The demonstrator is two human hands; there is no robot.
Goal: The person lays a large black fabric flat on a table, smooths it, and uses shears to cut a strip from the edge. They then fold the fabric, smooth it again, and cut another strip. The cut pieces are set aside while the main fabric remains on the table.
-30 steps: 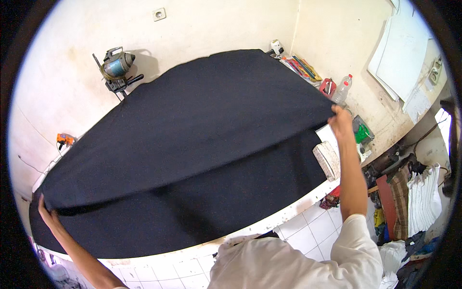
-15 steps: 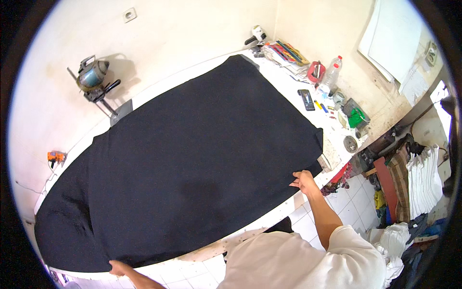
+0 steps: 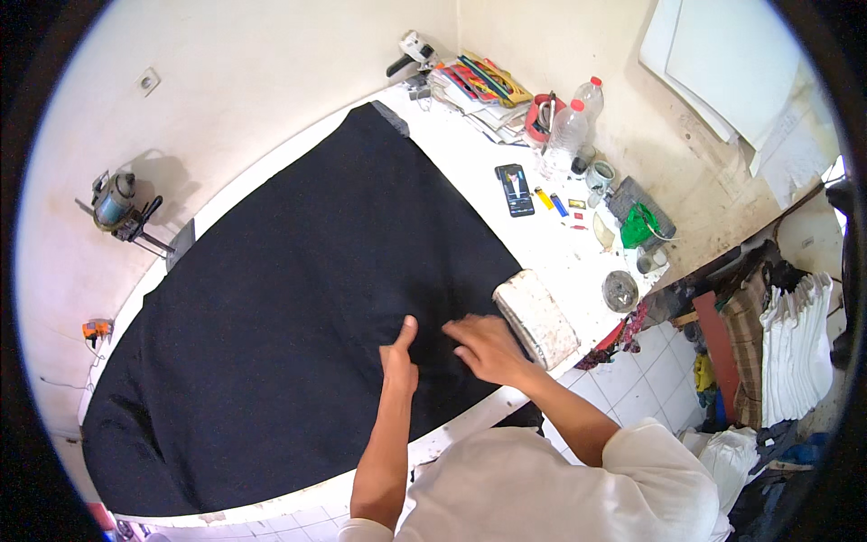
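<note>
A large black cloth [image 3: 271, 316] covers most of the white table, with some wrinkles at its left end. Above its near right part is my left hand [image 3: 398, 359], one finger stretched forward and the others partly curled, holding nothing I can see. Just to the right, my right hand [image 3: 488, 348] is over the cloth with its fingers spread. I cannot tell whether either hand touches the fabric. A worn off-white block [image 3: 535, 318] sits at the cloth's right edge, close beyond my right hand.
At the table's right lie a phone [image 3: 515, 190], lighters, a round metal dish [image 3: 620, 291] and plastic bottles [image 3: 567, 134]. Papers [image 3: 479, 107] are piled in the far corner. A cloth-cutting machine [image 3: 122, 208] stands at the far left. Folded white cloths [image 3: 795, 348] hang at right.
My left hand has left the cloth's near left edge and come right. My right hand has let go of the right corner and moved inward. More of the block shows; the view has shifted.
</note>
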